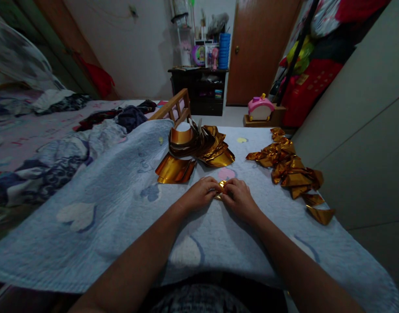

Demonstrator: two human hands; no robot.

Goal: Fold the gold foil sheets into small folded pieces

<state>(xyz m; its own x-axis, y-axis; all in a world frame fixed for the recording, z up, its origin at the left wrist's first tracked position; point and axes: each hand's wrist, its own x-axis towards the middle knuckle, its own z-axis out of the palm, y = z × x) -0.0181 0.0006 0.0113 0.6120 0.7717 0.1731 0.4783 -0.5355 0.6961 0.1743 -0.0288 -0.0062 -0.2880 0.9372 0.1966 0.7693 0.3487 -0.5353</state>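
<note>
Between my two hands is a small piece of shiny gold foil paper (222,184), low against the cloth-covered surface. My left hand (202,192) grips its left side with curled fingers. From the right, my right hand (240,198) pinches the same piece, and the fingers of both hands hide most of it. Just beyond lies a stack of curved gold foil sheets (176,168), fanned out and partly curled upright. Off to the right, a heap of folded, crumpled gold foil pieces (286,163) trails along the edge.
A pale blue cloth with heart patterns (121,217) covers the surface. Behind the stack stands a wooden rail (171,106). Clothes (88,143) lie on a bed at left. A pink toy-like case (261,108) sits beyond the far edge, and a pale cabinet wall (365,152) borders the right.
</note>
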